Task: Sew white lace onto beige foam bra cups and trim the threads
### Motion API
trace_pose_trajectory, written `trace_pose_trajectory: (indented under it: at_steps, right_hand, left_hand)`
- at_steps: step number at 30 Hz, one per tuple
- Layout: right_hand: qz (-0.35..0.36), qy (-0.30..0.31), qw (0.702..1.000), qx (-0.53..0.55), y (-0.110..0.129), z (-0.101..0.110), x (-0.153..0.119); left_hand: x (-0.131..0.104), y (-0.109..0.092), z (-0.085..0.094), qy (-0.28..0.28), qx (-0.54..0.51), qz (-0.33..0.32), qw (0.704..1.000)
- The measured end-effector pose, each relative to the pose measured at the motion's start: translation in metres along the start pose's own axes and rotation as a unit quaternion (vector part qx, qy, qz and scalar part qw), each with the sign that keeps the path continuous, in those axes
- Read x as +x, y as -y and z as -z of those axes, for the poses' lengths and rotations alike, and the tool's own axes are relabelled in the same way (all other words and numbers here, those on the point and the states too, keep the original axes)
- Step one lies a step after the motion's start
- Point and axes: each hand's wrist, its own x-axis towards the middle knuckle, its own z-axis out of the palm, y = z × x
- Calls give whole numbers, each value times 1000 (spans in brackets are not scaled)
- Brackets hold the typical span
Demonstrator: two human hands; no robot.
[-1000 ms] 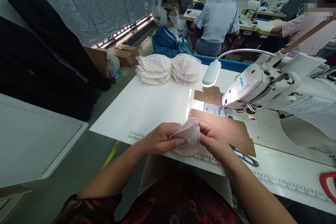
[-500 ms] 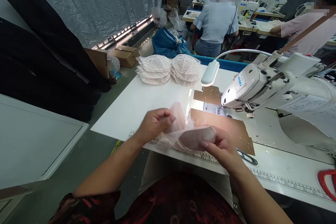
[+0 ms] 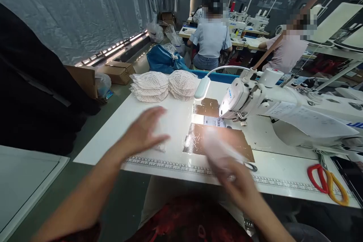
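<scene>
A person's right hand (image 3: 236, 179), blurred, has its fingers clamped on a pale piece of cloth (image 3: 217, 145) at the center right of the frame, above a sheet of cardboard (image 3: 236, 140) on the white tabletop (image 3: 177, 121). The left hand (image 3: 138, 134), also blurred, hangs over the tabletop left of center, its fingers and thumb spread apart. A faint whitish patch shows just beside its thumb, too blurred to identify.

Two neighboring stacks of white lace cups, one on the left (image 3: 149, 87) and one on the right (image 3: 183, 85), sit above the hands, near the tabletop's far edge. To their right, a small lamp (image 3: 202, 90) on a bent neck reaches out beside a white sewing machine (image 3: 234, 100). A printed ruler (image 3: 176, 168) runs along the near edge of the tabletop, and scissors (image 3: 329, 179) with one red and one yellow handle lie at lower right. At the top of the frame, a person in a light blue top (image 3: 211, 41) and another in pink (image 3: 289, 51) sit at further tables.
</scene>
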Motion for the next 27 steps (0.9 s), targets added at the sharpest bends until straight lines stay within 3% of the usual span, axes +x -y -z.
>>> trace_pose_trajectory:
  at_steps: [2,3,4,6,9,10,12,13,15,16,17,18,19,21,23,25,27]
  right_hand:
    - [34,91,995,-30,1,-17,16]
    - [56,117,991,-45,3,-22,22]
    - [85,109,989,-58,7,-24,26]
    - [154,42,982,-97,15,-20,28]
    - [224,-68,960,-156,23,-1,24]
    - [225,-106,956,-158,24,5,23]
    - [184,-167,959,-137,21,14,24]
    - [142,-166,969,-113,18,16,27]
    - [21,-81,996,-31,9,17,33]
    - [-46,-12,998,28,3,15,35]
    - [-104,50,989,94,-3,13,37]
    - [-152,99,971,158,-9,10,37]
    - [-192,130,948,217,-14,7,36]
    - [-249,160,903,311,-20,1,33]
    - [-282,176,867,371,-23,-2,31]
    - [-290,167,858,390,-24,-1,32]
    - [-280,120,876,374,-24,3,35]
  left_hand:
    - [-10,-40,-15,133,-128,-111,976]
    - [-14,-56,-24,199,-181,-140,953]
    - [-18,-67,-32,224,-217,-139,940]
    - [-21,-75,-45,178,-231,-87,953]
    - [-21,-64,-51,38,-170,31,984]
    - [-21,-59,-50,21,-165,61,984]
    - [-22,-57,-46,68,-234,91,966]
    - [-23,-59,-44,132,-303,84,940]
    - [-25,-69,-40,288,-446,36,847]
    - [-26,-74,-40,343,-496,9,798]
    - [-25,-80,-40,370,-524,-8,767]
    - [-24,-84,-41,369,-531,-11,763]
    - [-22,-86,-43,343,-517,3,785]
    - [-16,-86,-51,250,-446,46,858]
    - [-9,-82,-60,203,-395,66,894]
    - [-2,-77,-67,248,-433,69,864]
    - [4,-72,-71,329,-505,81,794]
